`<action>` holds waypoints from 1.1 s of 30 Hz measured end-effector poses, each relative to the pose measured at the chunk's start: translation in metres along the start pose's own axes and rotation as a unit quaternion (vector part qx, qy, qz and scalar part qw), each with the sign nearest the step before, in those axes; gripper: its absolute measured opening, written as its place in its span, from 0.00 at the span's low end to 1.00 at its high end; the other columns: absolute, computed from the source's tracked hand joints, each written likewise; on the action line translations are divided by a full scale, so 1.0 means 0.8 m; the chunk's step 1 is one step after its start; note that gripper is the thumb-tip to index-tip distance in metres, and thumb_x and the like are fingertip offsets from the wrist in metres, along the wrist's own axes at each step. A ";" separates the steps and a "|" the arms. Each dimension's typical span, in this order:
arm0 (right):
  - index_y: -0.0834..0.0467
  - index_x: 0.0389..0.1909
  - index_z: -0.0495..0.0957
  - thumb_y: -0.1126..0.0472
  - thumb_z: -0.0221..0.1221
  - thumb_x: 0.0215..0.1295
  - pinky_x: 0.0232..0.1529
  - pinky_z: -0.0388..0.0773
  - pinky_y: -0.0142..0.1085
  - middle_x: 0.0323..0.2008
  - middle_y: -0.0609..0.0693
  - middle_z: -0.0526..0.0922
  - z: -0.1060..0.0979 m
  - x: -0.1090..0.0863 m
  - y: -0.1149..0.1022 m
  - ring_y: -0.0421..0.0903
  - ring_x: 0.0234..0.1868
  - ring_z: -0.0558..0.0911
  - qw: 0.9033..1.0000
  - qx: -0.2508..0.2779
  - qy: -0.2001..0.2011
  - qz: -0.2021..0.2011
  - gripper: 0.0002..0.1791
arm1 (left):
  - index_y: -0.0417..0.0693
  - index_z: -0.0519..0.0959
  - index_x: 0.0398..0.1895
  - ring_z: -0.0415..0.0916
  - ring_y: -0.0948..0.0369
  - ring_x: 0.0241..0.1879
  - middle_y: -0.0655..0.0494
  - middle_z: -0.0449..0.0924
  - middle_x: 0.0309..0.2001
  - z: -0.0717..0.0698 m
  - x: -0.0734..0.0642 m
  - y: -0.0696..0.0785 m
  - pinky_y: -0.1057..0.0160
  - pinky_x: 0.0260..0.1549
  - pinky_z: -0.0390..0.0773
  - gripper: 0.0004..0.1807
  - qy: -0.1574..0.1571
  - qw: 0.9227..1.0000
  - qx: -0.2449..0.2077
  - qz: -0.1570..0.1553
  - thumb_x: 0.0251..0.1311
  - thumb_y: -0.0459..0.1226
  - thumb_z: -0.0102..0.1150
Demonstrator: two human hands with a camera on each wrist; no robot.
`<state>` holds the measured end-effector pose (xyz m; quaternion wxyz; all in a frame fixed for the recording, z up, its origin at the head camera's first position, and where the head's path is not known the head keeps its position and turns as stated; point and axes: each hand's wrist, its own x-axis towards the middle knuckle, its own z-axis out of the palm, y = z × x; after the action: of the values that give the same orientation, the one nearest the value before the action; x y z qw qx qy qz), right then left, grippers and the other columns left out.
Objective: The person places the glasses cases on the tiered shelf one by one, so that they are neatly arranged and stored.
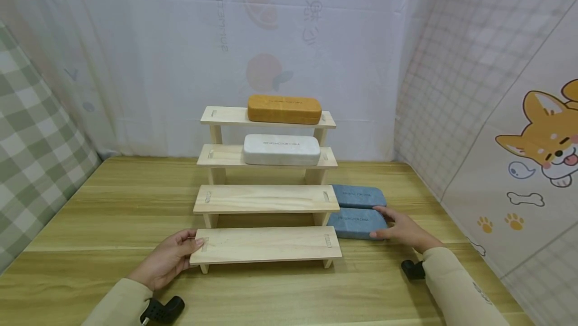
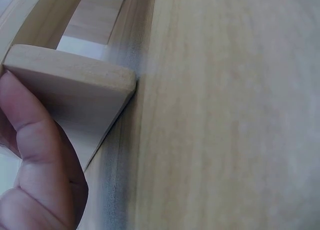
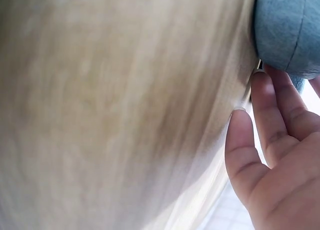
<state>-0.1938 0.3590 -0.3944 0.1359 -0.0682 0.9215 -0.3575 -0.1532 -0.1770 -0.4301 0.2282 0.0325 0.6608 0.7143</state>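
Observation:
A pale wooden tiered display stand (image 1: pixel 265 246) stands on the table. My left hand (image 1: pixel 170 261) grips the left end of its lowest shelf, thumb on the top face. In the left wrist view, fingers (image 2: pixel 37 145) curl beside the shelf's support. Two blue glasses cases lie right of the stand, partly hidden behind its shelves: a far one (image 1: pixel 358 196) and a near one (image 1: pixel 356 223). My right hand (image 1: pixel 408 229) holds the near case's right end between thumb and index finger. In the right wrist view, fingertips meet the lower edge of a blue case (image 3: pixel 282 29).
An orange glasses case (image 1: pixel 284 109) sits on the top shelf, a white one (image 1: pixel 281 149) on the shelf below. A white curtain (image 1: pixel 158 65) hangs behind the wooden table (image 1: pixel 113 205). Patterned cloth (image 1: pixel 474 90) borders the right side, green checked cloth (image 1: pixel 36 140) the left.

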 end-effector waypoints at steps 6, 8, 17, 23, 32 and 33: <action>0.68 0.71 0.55 0.50 0.70 0.54 0.60 0.63 0.63 0.69 0.77 0.50 0.002 0.004 0.001 0.75 0.66 0.57 1.000 -0.018 0.001 -0.003 0.51 | 0.22 0.43 0.68 0.77 0.64 0.45 0.45 0.70 0.53 0.000 -0.001 0.001 0.62 0.45 0.80 0.35 0.002 1.000 0.001 0.000 0.73 0.37 0.48; 0.67 0.71 0.55 0.50 0.71 0.53 0.60 0.64 0.63 0.68 0.77 0.51 0.003 0.005 0.001 0.74 0.66 0.57 1.000 -0.022 0.002 -0.004 0.51 | 0.22 0.43 0.68 0.77 0.64 0.45 0.45 0.70 0.53 0.000 -0.001 0.001 0.62 0.45 0.80 0.35 0.004 1.000 0.000 0.000 0.72 0.37 0.48; 0.69 0.70 0.56 0.54 0.72 0.52 0.59 0.65 0.62 0.68 0.78 0.52 0.005 0.006 -0.002 0.75 0.65 0.58 1.000 -0.026 0.002 -0.001 0.51 | 0.22 0.42 0.68 0.77 0.63 0.45 0.41 0.68 0.55 0.000 0.000 0.000 0.62 0.45 0.80 0.37 0.010 1.000 0.001 -0.007 0.72 0.37 0.49; 0.68 0.69 0.59 0.53 0.74 0.49 0.59 0.66 0.60 0.67 0.77 0.55 0.005 0.005 -0.001 0.73 0.65 0.59 1.000 -0.020 0.015 0.016 0.51 | 0.22 0.41 0.69 0.76 0.64 0.45 0.39 0.67 0.57 0.001 0.000 -0.001 0.63 0.46 0.80 0.38 0.013 1.000 0.002 -0.009 0.72 0.37 0.49; 0.66 0.69 0.61 0.50 0.74 0.48 0.58 0.68 0.60 0.66 0.76 0.58 -0.001 -0.003 0.004 0.72 0.64 0.63 0.999 -0.017 0.032 0.019 0.50 | 0.22 0.42 0.68 0.76 0.64 0.44 0.43 0.69 0.54 0.000 0.000 -0.001 0.63 0.45 0.80 0.37 0.011 1.000 0.000 -0.005 0.72 0.37 0.50; 0.65 0.69 0.61 0.50 0.74 0.49 0.58 0.68 0.60 0.66 0.75 0.58 -0.002 -0.005 0.004 0.72 0.64 0.63 0.999 -0.018 0.035 0.019 0.50 | 0.22 0.42 0.68 0.76 0.64 0.44 0.43 0.69 0.54 0.000 0.000 0.000 0.63 0.45 0.80 0.37 0.010 1.000 0.001 -0.004 0.72 0.37 0.49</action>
<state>-0.1908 0.3633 -0.3951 0.1095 -0.0406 0.9330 -0.3405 -0.1532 -0.1768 -0.4304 0.2247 0.0234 0.6641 0.7127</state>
